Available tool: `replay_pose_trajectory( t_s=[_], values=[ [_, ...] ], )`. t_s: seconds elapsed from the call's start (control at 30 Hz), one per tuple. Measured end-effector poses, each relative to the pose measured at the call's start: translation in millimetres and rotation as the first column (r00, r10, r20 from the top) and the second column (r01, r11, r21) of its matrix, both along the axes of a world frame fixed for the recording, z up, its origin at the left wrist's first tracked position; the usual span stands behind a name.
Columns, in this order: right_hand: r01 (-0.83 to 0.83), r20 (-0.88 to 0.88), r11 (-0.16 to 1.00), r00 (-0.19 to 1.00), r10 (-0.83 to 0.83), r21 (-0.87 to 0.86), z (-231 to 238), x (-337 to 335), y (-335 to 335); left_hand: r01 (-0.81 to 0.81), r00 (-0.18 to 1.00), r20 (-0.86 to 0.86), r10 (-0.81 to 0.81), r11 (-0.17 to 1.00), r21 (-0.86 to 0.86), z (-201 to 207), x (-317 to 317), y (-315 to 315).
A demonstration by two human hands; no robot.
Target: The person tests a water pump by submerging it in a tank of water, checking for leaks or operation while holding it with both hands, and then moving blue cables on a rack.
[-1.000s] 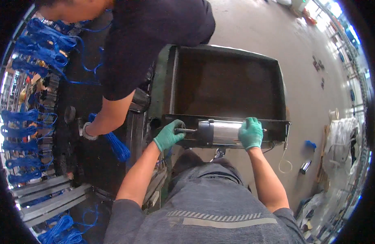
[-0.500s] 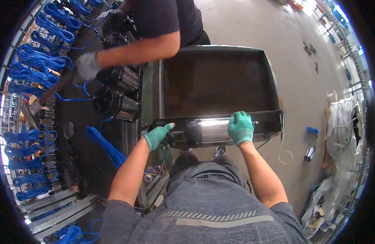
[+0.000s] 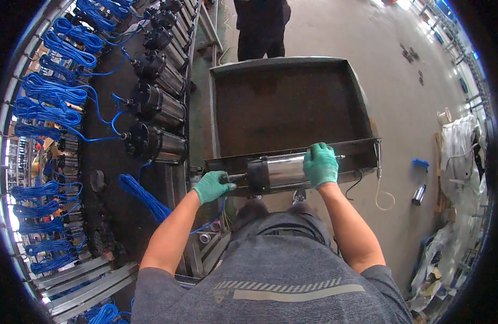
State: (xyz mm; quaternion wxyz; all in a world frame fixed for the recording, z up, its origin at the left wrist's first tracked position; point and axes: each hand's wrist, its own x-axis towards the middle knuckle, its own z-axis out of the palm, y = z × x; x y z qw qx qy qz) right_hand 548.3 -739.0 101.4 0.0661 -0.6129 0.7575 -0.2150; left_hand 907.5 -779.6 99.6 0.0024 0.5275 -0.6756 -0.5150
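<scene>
A shiny steel cylinder with a black end cap, looking like a pump motor (image 3: pixel 285 170), lies sideways in the narrow trough at the near side of a dark metal tank (image 3: pixel 292 144). My right hand (image 3: pixel 321 165), in a green glove, is wrapped over the right part of its steel body. At the other end my left hand (image 3: pixel 213 187), gloved alike, closes round a dark rod-like fitting (image 3: pixel 237 177) that sticks out from the black cap. The undersides of the cylinder and of both palms are hidden.
Along the left bench lie similar steel cylinders (image 3: pixel 170 146) with blue cables. Coiled blue cables (image 3: pixel 54 89) hang beyond them. A person (image 3: pixel 261 29) in dark clothes stands behind the tank. A small cylinder (image 3: pixel 419 195) and white plastic sheeting (image 3: pixel 458 156) lie on the right.
The other person has drawn their arm off the bench and moved back behind the tank. My left hand has shifted slightly right and down, closing on the fitting; my right hand stays on the cylinder.
</scene>
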Motion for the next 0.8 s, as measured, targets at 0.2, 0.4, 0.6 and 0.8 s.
replay_pose_trajectory(
  t_s=[0.2, 0.4, 0.6, 0.8],
  values=[
    [0.016, -0.006, 1.000, 1.000, -0.016, 0.022, -5, -3, 0, 0.114, 0.947, 0.308, 0.092, 0.800, -0.589, -24, -5, 17],
    [-0.029, -0.029, 1.000, 0.999, 0.029, 0.001, 0, -4, -1, -0.305, 0.885, -0.047, 0.463, 0.653, 0.693, 1, 9, -9],
    [-0.010, -0.008, 1.000, 1.000, 0.011, 0.029, 3, -4, -1, -0.234, 0.888, -0.351, 0.296, 0.949, 0.210, -31, 17, 11],
    [-0.005, 0.045, 0.999, 0.999, 0.003, 0.040, 3, -1, -3, -0.201, 0.916, -0.390, 0.093, 0.948, -0.246, -49, 15, 8]
  ],
)
